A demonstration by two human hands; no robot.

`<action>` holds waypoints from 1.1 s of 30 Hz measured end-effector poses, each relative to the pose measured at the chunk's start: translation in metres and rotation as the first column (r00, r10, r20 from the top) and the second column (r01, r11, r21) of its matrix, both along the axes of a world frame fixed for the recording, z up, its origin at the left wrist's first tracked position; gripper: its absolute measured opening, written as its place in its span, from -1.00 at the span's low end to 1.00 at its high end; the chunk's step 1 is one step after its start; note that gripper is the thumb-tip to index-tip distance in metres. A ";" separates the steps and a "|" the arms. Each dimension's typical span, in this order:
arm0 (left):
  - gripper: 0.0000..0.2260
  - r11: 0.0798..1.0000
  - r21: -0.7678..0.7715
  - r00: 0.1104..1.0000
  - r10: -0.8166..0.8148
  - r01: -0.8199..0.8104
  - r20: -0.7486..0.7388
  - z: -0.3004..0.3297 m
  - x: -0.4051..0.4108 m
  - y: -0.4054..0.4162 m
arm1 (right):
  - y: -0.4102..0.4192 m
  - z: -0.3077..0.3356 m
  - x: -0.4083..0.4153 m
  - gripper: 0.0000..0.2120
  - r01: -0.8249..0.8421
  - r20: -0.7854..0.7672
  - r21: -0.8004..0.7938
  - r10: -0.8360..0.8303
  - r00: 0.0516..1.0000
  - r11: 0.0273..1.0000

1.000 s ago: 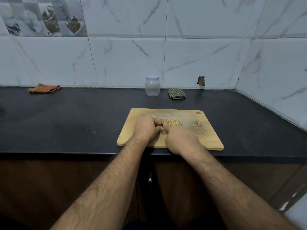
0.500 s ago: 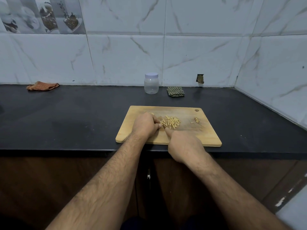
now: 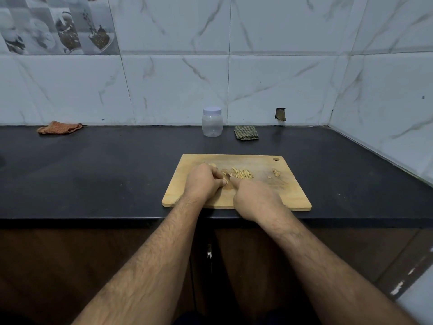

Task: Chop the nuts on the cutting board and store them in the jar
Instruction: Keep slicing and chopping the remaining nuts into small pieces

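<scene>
A wooden cutting board lies near the counter's front edge. On its middle is a pile of pale nut slivers. A few nut pieces sit near its right side, and another bit lies behind my left hand. My left hand rests on the board with curled fingers pinning a nut, which is mostly hidden. My right hand grips a small knife, forefinger stretched along it. Only a sliver of blade shows between the hands. The clear jar with a white lid stands shut by the wall.
The black counter runs left and right of the board. A folded green checked cloth lies right of the jar. An orange cloth is at the far left by the wall. A tiled side wall closes the right end.
My right hand drew back toward the board's front edge half a second ago. It has now come forward again beside my left hand, which stayed put.
</scene>
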State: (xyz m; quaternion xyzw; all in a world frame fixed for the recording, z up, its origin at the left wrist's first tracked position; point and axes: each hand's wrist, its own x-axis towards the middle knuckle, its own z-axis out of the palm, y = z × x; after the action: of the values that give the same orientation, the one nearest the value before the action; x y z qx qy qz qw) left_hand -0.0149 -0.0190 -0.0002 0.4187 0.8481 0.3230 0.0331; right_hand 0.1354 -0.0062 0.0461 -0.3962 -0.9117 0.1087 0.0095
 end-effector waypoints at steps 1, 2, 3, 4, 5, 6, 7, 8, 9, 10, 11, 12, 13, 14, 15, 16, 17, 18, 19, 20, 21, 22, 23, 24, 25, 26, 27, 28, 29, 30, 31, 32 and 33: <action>-0.83 1.000 -0.005 1.000 -0.004 0.004 -0.002 0.000 0.000 0.000 | 0.001 0.000 -0.002 -0.35 -0.001 -0.003 -0.004 0.001 1.000 1.000; -0.83 1.000 -0.008 1.000 -0.007 0.007 -0.005 0.000 0.000 0.000 | 0.001 0.001 -0.003 -0.36 -0.003 -0.005 -0.003 0.003 1.000 1.000; -0.83 1.000 -0.008 1.000 -0.011 0.011 -0.009 0.000 -0.001 0.000 | 0.001 0.000 -0.004 -0.37 -0.006 -0.008 -0.001 0.006 1.000 1.000; -0.83 1.000 -0.006 1.000 -0.013 0.013 -0.010 0.000 -0.001 0.000 | 0.001 0.000 -0.006 -0.38 -0.009 -0.008 -0.001 0.009 1.000 1.000; -0.83 1.000 -0.003 1.000 -0.014 0.014 -0.008 0.000 -0.002 0.000 | 0.001 0.000 -0.007 -0.38 -0.014 -0.006 -0.001 0.014 1.000 1.000; -0.83 1.000 -0.001 1.000 -0.014 0.014 -0.006 0.000 -0.002 0.000 | 0.001 -0.001 -0.008 -0.39 -0.020 -0.002 -0.002 0.020 1.000 1.000; -0.83 1.000 -0.002 1.000 -0.016 0.015 -0.004 0.000 -0.003 0.000 | 0.002 -0.001 -0.009 -0.39 -0.023 0.002 0.000 0.023 1.000 1.000; -0.83 1.000 -0.005 1.000 -0.018 0.018 -0.002 0.000 -0.003 0.001 | 0.002 0.000 -0.009 -0.38 -0.025 0.006 0.002 0.025 1.000 1.000; -0.83 1.000 -0.009 1.000 -0.021 0.021 0.001 0.001 -0.003 0.001 | 0.002 0.000 -0.010 -0.38 -0.027 0.012 0.004 0.027 1.000 1.000; -0.83 1.000 -0.012 1.000 -0.023 0.023 0.002 0.001 -0.003 0.001 | 0.003 0.000 -0.010 -0.38 -0.028 0.019 0.006 0.028 0.999 1.000; -0.83 1.000 -0.013 1.000 -0.025 0.025 0.002 0.001 -0.004 0.001 | 0.003 0.000 -0.010 -0.38 -0.029 0.027 0.009 0.029 0.999 1.000; -0.82 1.000 -0.013 1.000 -0.026 0.026 0.001 0.000 -0.004 0.001 | 0.003 0.001 -0.011 -0.38 -0.028 0.035 0.011 0.028 0.999 1.000; -0.82 1.000 -0.012 1.000 -0.028 0.028 -0.002 0.000 -0.005 0.001 | 0.003 0.001 -0.012 -0.38 -0.027 0.044 0.011 0.026 0.999 1.000; -0.83 0.999 -0.014 1.000 -0.029 0.029 -0.005 0.000 -0.005 0.001 | 0.003 0.001 -0.012 -0.38 -0.026 0.054 0.013 0.025 0.998 1.000; -0.83 0.999 -0.016 1.000 -0.029 0.028 -0.007 0.000 -0.005 0.002 | 0.002 0.002 -0.013 -0.37 -0.026 0.064 0.018 0.025 0.998 0.999; -0.83 0.999 -0.018 1.000 -0.027 0.026 -0.008 0.000 -0.005 0.002 | 0.002 0.003 -0.014 -0.37 -0.030 0.069 0.029 0.028 0.997 0.999; -0.84 1.000 -0.020 1.000 -0.024 0.024 -0.007 0.000 -0.005 0.002 | 0.001 0.003 -0.014 -0.37 -0.037 0.071 0.042 0.034 0.997 0.998; -0.84 1.000 -0.021 1.000 -0.023 0.023 -0.007 0.000 -0.005 0.002 | 0.000 0.003 -0.013 -0.37 -0.044 0.075 0.053 0.039 0.996 0.998; -0.84 0.999 -0.024 1.000 -0.022 0.021 -0.008 0.000 -0.005 0.003 | 0.000 0.002 -0.012 -0.35 -0.047 0.087 0.058 0.042 0.995 0.997; -0.84 0.999 -0.029 1.000 -0.022 0.021 -0.009 0.001 -0.005 0.003 | -0.001 0.001 -0.010 -0.32 -0.047 0.105 0.059 0.041 0.994 0.997; -0.84 0.999 -0.036 1.000 -0.024 0.024 -0.013 0.001 -0.005 0.003 | -0.001 0.000 -0.007 -0.29 -0.046 0.122 0.056 0.039 0.992 0.997; -0.84 0.999 -0.042 0.999 -0.027 0.027 -0.016 0.002 -0.005 0.003 | -0.002 -0.001 -0.004 -0.28 -0.045 0.134 0.051 0.038 0.990 0.998; -0.84 0.999 -0.043 0.999 -0.030 0.029 -0.019 0.002 -0.005 0.003 | -0.003 -0.003 0.000 -0.27 -0.044 0.138 0.047 0.037 0.990 0.998; -0.84 0.999 -0.043 0.999 -0.031 0.030 -0.022 0.002 -0.005 0.003 | -0.004 -0.004 0.005 -0.26 -0.042 0.137 0.045 0.036 0.990 0.998; -0.84 0.998 -0.045 0.999 -0.034 0.033 -0.025 0.002 -0.004 0.003 | -0.005 -0.005 0.010 -0.26 -0.040 0.132 0.044 0.034 0.991 0.998; -0.83 0.998 -0.050 0.999 -0.036 0.034 -0.027 0.002 -0.005 0.003 | -0.006 -0.006 0.013 -0.26 -0.041 0.123 0.047 0.035 0.992 0.998; -0.83 0.998 -0.056 0.999 -0.038 0.037 -0.021 0.002 -0.006 0.003 | -0.007 -0.007 0.014 -0.27 -0.041 0.110 0.050 0.036 0.993 0.998; -0.84 0.997 -0.061 0.999 -0.039 0.038 -0.007 0.002 -0.007 0.003 | -0.007 -0.008 0.015 -0.28 -0.040 0.099 0.053 0.034 0.994 0.998; -0.84 0.997 -0.065 0.999 -0.037 0.037 0.010 0.003 -0.008 0.003 | -0.007 -0.007 0.015 -0.29 -0.037 0.092 0.054 0.032 0.995 0.998; -0.85 0.997 -0.071 0.999 -0.033 0.035 0.022 0.004 -0.008 0.003 | -0.006 -0.007 0.014 -0.30 -0.033 0.088 0.052 0.028 0.996 0.998; -0.86 0.997 -0.073 0.999 -0.028 0.030 0.030 0.005 -0.008 0.003 | -0.005 -0.007 0.012 -0.31 -0.029 0.083 0.050 0.025 0.996 0.998; -0.87 0.997 -0.069 0.999 -0.020 0.023 0.036 0.005 -0.007 0.004 | -0.003 -0.006 0.011 -0.32 -0.024 0.075 0.051 0.020 0.997 0.998; -0.88 0.998 -0.060 0.999 -0.011 0.014 0.042 0.005 -0.007 0.004 | -0.002 -0.006 0.010 -0.33 -0.019 0.064 0.053 0.016 0.998 0.998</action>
State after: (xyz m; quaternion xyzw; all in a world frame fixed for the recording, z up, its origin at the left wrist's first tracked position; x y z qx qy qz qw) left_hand -0.0220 -0.0148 0.0046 0.4159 0.8540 0.3057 0.0655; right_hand 0.1459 -0.0084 0.0405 -0.3910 -0.9176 0.0715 -0.0096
